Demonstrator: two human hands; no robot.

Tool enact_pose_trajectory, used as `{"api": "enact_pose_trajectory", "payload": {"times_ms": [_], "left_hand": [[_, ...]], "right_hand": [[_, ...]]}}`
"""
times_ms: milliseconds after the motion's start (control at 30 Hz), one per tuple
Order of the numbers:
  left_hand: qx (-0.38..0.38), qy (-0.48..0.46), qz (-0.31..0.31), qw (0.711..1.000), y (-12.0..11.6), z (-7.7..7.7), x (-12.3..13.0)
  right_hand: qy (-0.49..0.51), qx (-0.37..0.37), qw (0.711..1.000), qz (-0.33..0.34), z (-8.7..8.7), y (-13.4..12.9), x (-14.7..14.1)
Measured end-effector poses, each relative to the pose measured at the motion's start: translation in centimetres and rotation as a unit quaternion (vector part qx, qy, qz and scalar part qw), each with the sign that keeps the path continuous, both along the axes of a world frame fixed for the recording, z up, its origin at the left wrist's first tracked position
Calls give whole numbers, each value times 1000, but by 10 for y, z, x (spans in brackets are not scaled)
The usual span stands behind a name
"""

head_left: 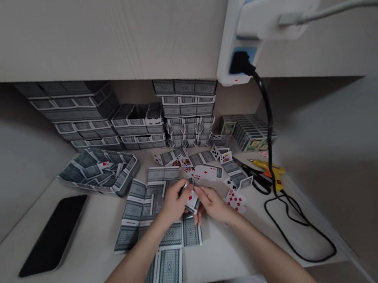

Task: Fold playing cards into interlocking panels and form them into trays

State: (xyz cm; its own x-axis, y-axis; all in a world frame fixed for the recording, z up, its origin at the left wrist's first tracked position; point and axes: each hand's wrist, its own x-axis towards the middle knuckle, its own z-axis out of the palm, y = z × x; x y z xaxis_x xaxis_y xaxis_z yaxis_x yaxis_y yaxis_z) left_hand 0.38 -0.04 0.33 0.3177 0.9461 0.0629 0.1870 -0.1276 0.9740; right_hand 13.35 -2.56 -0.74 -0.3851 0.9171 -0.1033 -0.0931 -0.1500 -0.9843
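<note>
Between my hands is a playing card (191,199) with a red diamond on its face; its lower edge looks folded. My left hand (176,200) grips it from the left, thumb on top. On the other side, my right hand (212,203) pinches its right edge. Below them lies a flat panel of joined playing cards (170,235), grey backs up, with some flaps raised at its left. Loose face-up cards (205,172) are scattered just beyond my hands, and a ten of diamonds (235,200) lies beside my right hand.
Stacked card boxes (188,109) line the back wall. A card tray (99,173) of folded pieces and a black phone (54,234) sit at left. At right are scissors (259,179), a yellow glue gun (276,174) and its black cable (269,118), hanging from a power strip (234,62).
</note>
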Motion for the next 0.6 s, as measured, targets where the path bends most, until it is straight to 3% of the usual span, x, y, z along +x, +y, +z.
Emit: {"api": "enact_pose_trajectory", "payload": {"times_ms": [200, 367, 600], "left_hand": [[-55, -57, -2, 997, 2, -2, -1], [10, -7, -13, 1000, 2, 2, -1], [75, 46, -7, 996, 2, 1, 0]], "right_hand": [[-29, 38, 999, -7, -1, 0, 1], [-65, 70, 995, -6, -2, -1, 8], [-33, 58, 997, 42, 0, -2, 8]]}}
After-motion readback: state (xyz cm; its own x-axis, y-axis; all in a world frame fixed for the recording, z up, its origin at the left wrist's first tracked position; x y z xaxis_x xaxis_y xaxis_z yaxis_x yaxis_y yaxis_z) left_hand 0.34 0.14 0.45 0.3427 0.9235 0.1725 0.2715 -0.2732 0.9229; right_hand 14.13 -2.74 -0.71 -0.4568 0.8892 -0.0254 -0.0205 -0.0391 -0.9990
